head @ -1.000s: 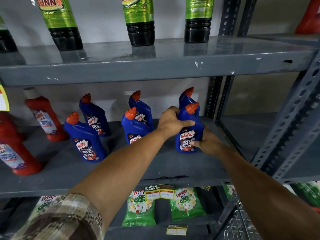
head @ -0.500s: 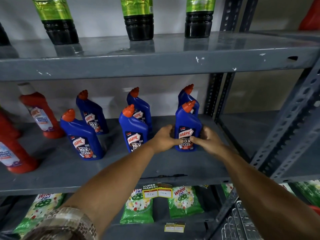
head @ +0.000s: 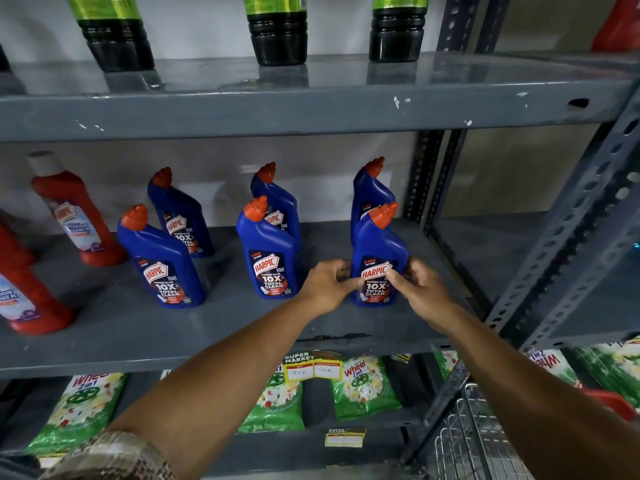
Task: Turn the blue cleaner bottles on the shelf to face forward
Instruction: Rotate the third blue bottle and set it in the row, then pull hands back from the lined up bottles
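So the front right Harpic bottle stands upright on the middle shelf, around 3 o'clock of the blue group, label square to the front. The left hand and right hand pinch it low on either side, fingertips on the label edges, so each grip is pressed onto the bottle. Looks like the final squaring-up of this one.

The next move, I'd guess, is letting go gently and going for the back right bottle at 12 o'clock, just behind it, whose label looks turned sideways. Tight reach there: the steel upright is close at 2 o'clock. Plenty of bare shelf toward 6 o'clock before the front lip, and a gap to the front middle bottle at 9 o'clock.
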